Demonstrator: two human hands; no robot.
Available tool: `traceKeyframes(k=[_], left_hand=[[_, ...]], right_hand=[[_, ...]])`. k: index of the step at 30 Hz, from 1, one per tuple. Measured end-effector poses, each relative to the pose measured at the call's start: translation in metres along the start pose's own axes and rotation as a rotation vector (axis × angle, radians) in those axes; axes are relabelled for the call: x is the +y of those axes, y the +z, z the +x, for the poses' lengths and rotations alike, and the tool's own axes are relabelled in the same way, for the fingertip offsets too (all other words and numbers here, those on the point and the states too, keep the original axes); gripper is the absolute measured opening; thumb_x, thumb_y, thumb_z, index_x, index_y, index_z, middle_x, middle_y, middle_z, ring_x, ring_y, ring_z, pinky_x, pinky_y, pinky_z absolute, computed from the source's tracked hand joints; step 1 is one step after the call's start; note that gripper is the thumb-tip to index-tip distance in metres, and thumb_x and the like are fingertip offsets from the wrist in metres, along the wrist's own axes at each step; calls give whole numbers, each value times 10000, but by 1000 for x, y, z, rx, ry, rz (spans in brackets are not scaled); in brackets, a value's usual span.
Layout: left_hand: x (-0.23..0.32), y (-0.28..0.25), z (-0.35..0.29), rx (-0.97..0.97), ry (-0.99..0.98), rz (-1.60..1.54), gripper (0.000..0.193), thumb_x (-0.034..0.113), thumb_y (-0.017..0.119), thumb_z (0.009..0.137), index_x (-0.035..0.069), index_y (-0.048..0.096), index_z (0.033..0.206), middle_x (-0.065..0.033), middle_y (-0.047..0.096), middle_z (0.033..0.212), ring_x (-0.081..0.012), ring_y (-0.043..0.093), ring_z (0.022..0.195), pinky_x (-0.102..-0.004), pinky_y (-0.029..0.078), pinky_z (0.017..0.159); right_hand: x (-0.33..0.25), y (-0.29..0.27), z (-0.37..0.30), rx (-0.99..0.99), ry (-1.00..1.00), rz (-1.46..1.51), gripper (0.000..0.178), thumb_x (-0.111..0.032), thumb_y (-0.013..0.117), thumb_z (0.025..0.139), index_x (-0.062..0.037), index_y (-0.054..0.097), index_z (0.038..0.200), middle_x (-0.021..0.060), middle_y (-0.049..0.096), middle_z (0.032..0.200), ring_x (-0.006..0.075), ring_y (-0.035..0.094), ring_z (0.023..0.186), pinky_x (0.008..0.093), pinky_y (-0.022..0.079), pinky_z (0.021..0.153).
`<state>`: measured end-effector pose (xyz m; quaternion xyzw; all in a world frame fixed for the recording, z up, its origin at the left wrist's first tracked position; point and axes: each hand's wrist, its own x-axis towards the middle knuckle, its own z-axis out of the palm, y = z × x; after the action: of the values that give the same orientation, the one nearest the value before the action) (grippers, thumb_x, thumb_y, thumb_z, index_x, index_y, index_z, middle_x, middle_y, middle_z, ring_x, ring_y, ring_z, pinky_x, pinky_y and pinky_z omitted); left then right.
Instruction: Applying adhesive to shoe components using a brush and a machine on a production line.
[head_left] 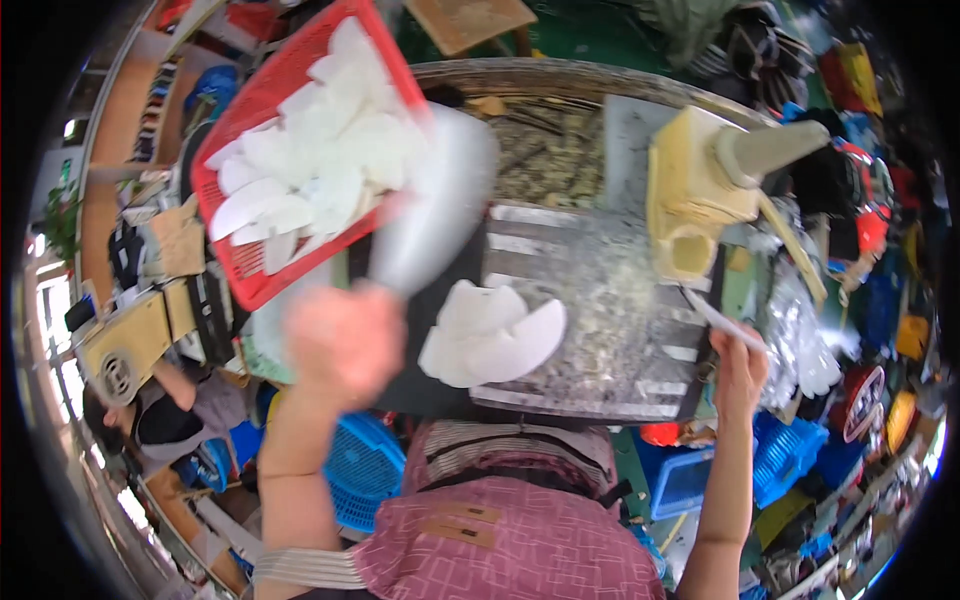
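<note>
My left hand [345,340] is blurred by motion beside the red basket. Its fingers look closed on the lower end of a blurred, white, curved flat piece [445,195]. At the right of the worktable, my right hand [742,370] pinches a narrow white piece [715,318], seen nearly edge-on, just below the cream-coloured sewing machine-like device [697,185]. Several overlapping white curved pieces [490,335] lie on the table's near left part, between my hands. More such pieces [320,140] fill the red plastic basket [240,277] at the upper left.
The worn worktable top [590,310] has strips of pale tape at its edges. Below left stands a blue basket [362,470]; blue crates [680,482] are below right. Clear plastic bags [795,330] crowd the right side. Another person [180,410] works at a machine far left.
</note>
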<state>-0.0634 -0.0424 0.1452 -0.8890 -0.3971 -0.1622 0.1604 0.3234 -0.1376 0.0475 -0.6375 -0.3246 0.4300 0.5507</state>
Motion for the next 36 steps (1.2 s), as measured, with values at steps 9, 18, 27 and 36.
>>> traceKeyframes(k=[9,18,27,36], left_hand=[[-11,61,-5,-59,-282,-423,385,144,663,606,45,534,954,-102,535,942,-262,493,868,-370,403,749],[102,156,19,-886,-200,-833,300,155,636,640,43,509,888,-115,568,837,-310,541,797,-403,429,677],[81,182,26,-529,-427,-995,87,89,554,698,89,599,772,-90,594,701,-245,572,690,-342,452,631],[78,189,47,-630,-329,-940,224,21,509,670,110,577,864,-77,594,678,-254,578,672,-364,462,621]], right_hand=[[4,26,71,-100,-137,-660,148,-95,519,790,26,582,847,60,603,731,101,555,655,206,423,612],[21,22,18,22,265,171,112,-122,492,827,-19,515,789,56,563,660,116,537,509,222,442,492],[15,40,-8,33,163,158,89,-54,482,812,9,533,849,82,583,737,139,578,605,251,480,580],[28,106,33,-513,-376,-501,152,-43,575,707,-56,599,857,101,608,787,213,596,724,291,469,635]])
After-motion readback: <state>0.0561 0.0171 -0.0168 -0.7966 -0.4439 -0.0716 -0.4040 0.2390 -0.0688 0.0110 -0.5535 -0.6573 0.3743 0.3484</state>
